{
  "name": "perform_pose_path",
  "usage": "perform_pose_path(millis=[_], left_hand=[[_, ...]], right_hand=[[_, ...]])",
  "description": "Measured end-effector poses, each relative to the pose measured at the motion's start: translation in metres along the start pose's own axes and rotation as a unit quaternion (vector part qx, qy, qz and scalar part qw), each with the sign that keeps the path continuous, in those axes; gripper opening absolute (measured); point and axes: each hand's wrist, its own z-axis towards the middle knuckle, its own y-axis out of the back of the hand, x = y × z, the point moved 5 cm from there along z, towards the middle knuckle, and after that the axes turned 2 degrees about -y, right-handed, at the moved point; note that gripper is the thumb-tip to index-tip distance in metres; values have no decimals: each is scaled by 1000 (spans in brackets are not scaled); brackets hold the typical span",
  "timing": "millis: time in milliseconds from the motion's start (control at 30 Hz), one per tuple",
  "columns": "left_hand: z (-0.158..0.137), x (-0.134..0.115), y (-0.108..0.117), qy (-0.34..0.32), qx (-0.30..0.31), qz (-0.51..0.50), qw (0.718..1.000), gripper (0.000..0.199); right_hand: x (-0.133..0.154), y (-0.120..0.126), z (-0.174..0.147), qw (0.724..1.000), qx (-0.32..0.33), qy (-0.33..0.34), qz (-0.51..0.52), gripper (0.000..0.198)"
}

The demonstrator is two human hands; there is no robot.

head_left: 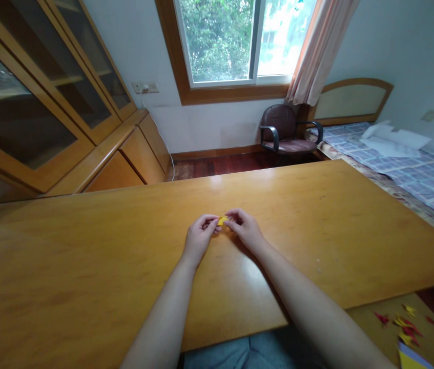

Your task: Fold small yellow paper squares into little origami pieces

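Note:
A small folded piece of yellow paper (pixel 222 221) is pinched between both hands, a little above the middle of the wooden desk (pixel 124 266). My left hand (pixel 200 233) grips its left end with thumb and fingertips. On the right end, the thumb and fingers of my right hand (pixel 245 226) are closed too. The fingertips cover part of the paper, so its exact folded shape is hard to make out.
Several red and yellow folded paper pieces (pixel 405 328) lie on a lower surface at the bottom right, beside yellow and pale purple sheets (pixel 412 357). Glass-door cabinets (pixel 66 97) stand left. Beyond the desk are an armchair (pixel 288 130) and a bed (pixel 424 169).

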Motion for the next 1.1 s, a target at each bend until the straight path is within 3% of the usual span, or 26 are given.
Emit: perform_pose_path(millis=[167,567,900,1100], left_hand=[[1,4,1,26,-17,-47,998,38],[-2,-1,3,16,-42,-17,999,31],[2,9,-1,72,19,-65,995,41],[1,8,-2,70,34,-72,994,40]], right_hand=[[-2,0,0,1000,6,-2,-3,26],[7,-3,-2,997,24,7,-67,27],[4,1,1,1000,-1,-7,16,30],[2,3,1,999,-16,3,37,32]])
